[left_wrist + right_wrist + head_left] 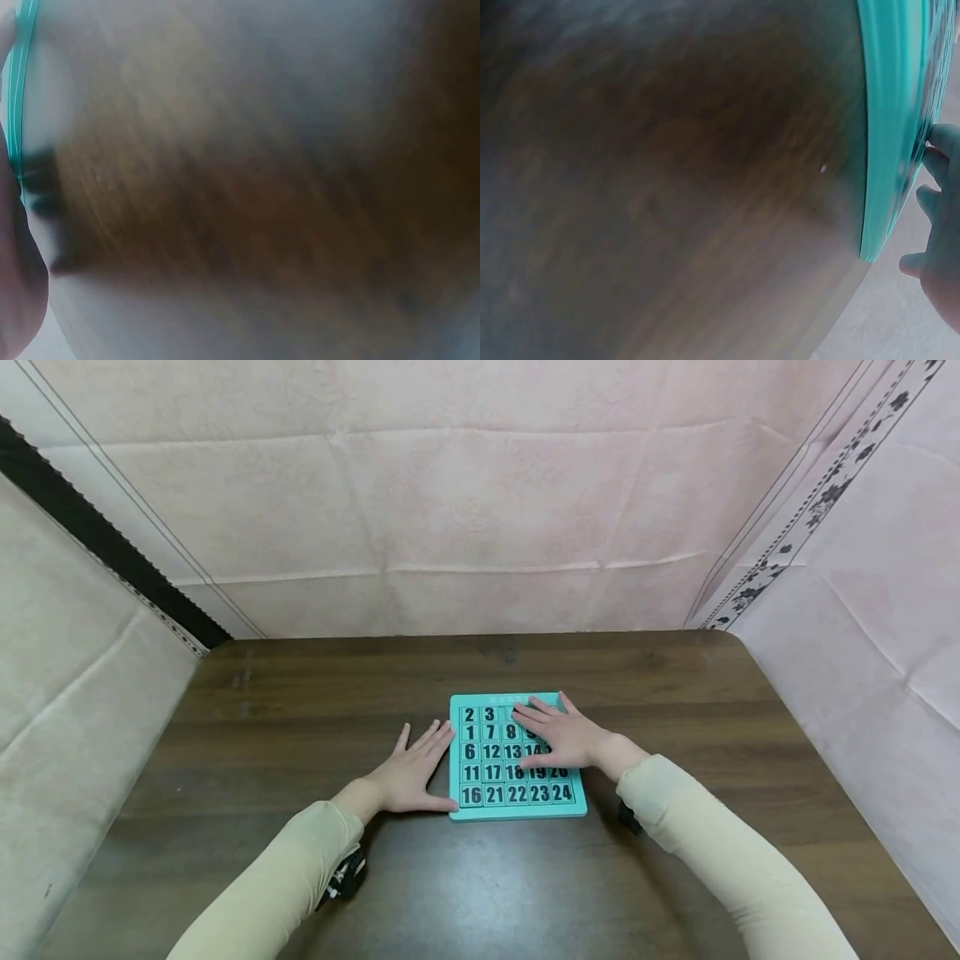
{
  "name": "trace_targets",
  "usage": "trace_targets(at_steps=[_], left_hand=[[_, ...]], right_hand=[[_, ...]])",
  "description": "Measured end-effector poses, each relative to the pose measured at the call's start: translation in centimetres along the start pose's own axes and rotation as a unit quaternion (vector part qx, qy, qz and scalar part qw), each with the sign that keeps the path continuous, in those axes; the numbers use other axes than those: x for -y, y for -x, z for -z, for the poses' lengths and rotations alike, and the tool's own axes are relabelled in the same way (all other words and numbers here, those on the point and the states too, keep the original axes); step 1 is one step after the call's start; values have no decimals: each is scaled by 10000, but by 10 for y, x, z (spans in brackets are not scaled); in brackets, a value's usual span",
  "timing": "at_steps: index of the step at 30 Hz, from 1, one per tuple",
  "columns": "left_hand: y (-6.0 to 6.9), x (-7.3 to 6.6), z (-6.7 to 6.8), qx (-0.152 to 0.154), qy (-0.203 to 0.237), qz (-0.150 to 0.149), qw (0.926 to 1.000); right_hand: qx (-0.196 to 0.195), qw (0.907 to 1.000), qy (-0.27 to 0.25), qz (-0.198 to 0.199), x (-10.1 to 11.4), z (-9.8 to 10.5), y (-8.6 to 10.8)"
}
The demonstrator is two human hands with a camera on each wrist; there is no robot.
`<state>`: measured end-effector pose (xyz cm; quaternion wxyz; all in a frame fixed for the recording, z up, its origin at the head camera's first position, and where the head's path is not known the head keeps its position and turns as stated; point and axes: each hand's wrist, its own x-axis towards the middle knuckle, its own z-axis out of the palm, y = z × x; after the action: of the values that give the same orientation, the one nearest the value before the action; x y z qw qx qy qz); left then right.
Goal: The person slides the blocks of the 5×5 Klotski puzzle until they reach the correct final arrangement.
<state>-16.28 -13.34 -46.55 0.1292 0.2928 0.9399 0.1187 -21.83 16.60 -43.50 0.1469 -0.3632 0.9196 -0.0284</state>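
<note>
A teal sliding number puzzle (517, 814) lies flat on the wooden table, its black numbers in a grid of light squares. Along its left edge is my left hand (408, 779), fingers spread, with the thumb and fingertips at the frame. My right hand (570, 739) reaches over the upper right part with fingers spread over the tiles, hiding several numbers. In the left wrist view only a strip of the puzzle (19, 90) and part of the hand (19, 292) show. The right wrist view has the puzzle's side (892, 127) beside the fingers (930, 199).
The brown wooden table (300, 710) extends around the puzzle to a straight far edge. Pale cloth (480, 527) hangs behind it, with more cloth at both sides. Dark devices (347, 872) sit under both wrists, below light sleeves.
</note>
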Motion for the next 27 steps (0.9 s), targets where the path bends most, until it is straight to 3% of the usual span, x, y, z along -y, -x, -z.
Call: trace_targets(at_steps=[16,27], left_hand=[[0,-1,0,-21,67,11,10000],[-1,-1,1,-26,59,12,10000]], right_hand=[[-135,9997,-168,-95,-15,2,15],[-381,9991,-140,81,-8,3,14]])
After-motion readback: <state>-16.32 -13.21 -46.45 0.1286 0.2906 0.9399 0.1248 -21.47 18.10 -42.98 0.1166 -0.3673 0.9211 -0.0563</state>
